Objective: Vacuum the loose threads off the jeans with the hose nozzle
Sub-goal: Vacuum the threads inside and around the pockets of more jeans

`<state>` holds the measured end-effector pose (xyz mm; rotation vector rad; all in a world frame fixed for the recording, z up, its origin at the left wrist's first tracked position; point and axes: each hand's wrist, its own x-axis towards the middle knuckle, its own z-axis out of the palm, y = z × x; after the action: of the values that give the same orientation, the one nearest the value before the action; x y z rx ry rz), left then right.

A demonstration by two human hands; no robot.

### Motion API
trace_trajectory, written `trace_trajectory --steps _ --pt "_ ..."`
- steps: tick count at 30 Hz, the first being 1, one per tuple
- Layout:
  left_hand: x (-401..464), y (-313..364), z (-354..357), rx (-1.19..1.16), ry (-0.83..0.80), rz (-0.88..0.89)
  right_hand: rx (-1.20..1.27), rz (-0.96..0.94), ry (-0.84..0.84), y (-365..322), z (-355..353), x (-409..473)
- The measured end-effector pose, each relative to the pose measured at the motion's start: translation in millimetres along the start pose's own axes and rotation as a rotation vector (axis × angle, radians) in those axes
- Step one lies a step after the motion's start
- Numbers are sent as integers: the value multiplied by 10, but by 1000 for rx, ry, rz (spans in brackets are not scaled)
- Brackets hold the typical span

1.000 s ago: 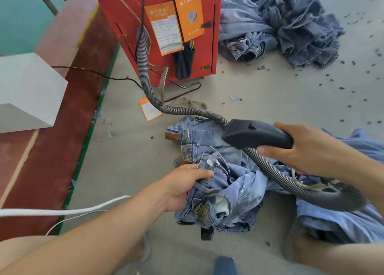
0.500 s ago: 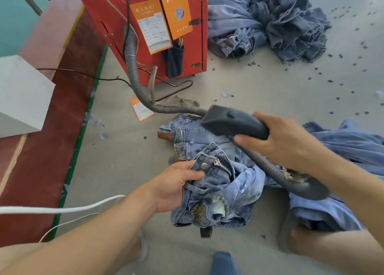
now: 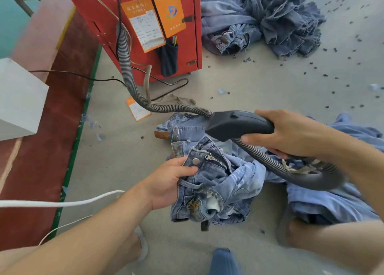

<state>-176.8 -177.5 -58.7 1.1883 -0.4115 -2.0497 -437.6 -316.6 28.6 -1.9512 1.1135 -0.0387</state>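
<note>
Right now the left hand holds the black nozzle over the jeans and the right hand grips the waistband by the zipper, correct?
No, the hands are swapped. In the head view the right hand holds the black nozzle over the jeans, and the left hand grips the waistband by the zipper.

The nozzle mouth faces away; printing on tags unreadable.

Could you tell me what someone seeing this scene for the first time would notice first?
Probably the dark hose nozzle at centre, held by the right hand just above the crumpled jeans that the left hand grips at the waistband. Behind them stands a red cabinet with orange tags, and a heap of denim lies on the floor at upper right.
</note>
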Motion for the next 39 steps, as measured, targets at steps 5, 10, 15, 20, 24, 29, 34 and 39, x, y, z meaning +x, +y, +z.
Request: trace_trajectory --steps 5,10,15,20,24,29,34,39 --pt "11 -11 5 83 9 44 -110 20 -126 18 114 -29" --pt "22 -85 22 167 -6 51 -17 -23 28 -30 140 70" --pt "33 -41 62 375 21 167 -136 87 -106 -5 -18 -45" --pt "62 -132 174 498 -2 105 -251 23 66 -100 311 110" --pt "51 -145 135 -87 -86 10 -163 64 174 -122 124 40" --pt "159 -210 178 -132 112 17 -125 88 119 -110 15 -141" --pt "275 -206 207 -51 160 69 -144 101 81 -127 47 -193" --pt "357 -112 264 -26 235 85 -129 97 63 -135 11 -253"
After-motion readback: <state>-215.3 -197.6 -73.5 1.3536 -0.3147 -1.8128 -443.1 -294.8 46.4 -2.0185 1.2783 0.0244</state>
